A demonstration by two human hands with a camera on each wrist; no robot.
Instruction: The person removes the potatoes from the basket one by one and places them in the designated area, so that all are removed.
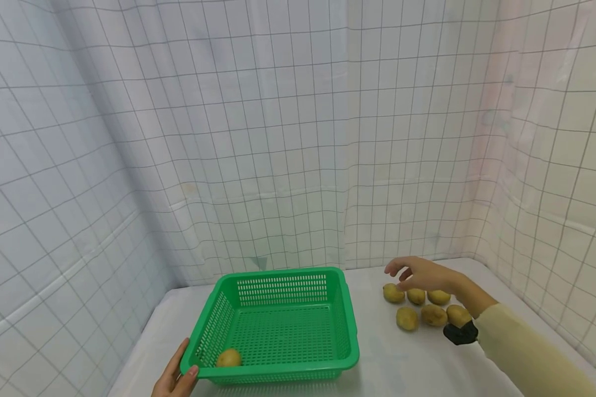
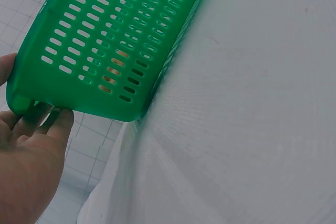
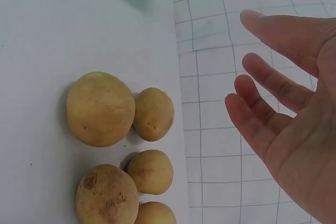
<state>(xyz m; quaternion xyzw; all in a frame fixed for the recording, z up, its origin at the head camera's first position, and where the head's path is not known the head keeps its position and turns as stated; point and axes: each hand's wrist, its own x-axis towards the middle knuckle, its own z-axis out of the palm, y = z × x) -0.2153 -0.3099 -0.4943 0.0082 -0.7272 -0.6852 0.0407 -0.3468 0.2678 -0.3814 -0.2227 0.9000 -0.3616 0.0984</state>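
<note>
A green plastic basket (image 1: pixel 283 370) with slotted walls stands on the white table. One potato (image 1: pixel 229 358) lies inside its near left corner. My left hand (image 1: pixel 175 376) grips the basket's near left corner, with thumb and fingers about the rim; the left wrist view shows the hand (image 2: pixel 34 156) at that same corner. On the right of the table several potatoes (image 1: pixel 434 315) lie in two rows. Above the far row hovers my right hand (image 1: pixel 422 274), its fingers spread and loosely bent. In the right wrist view that hand (image 3: pixel 294 93) holds nothing, apart from the potatoes (image 3: pixel 101 109).
White grid-patterned curtains (image 1: pixel 298 138) hang behind the table and along both sides. The white tabletop (image 1: pixel 377 353) runs between the basket and the potatoes. A black object (image 1: pixel 461 333) sits at the right wrist.
</note>
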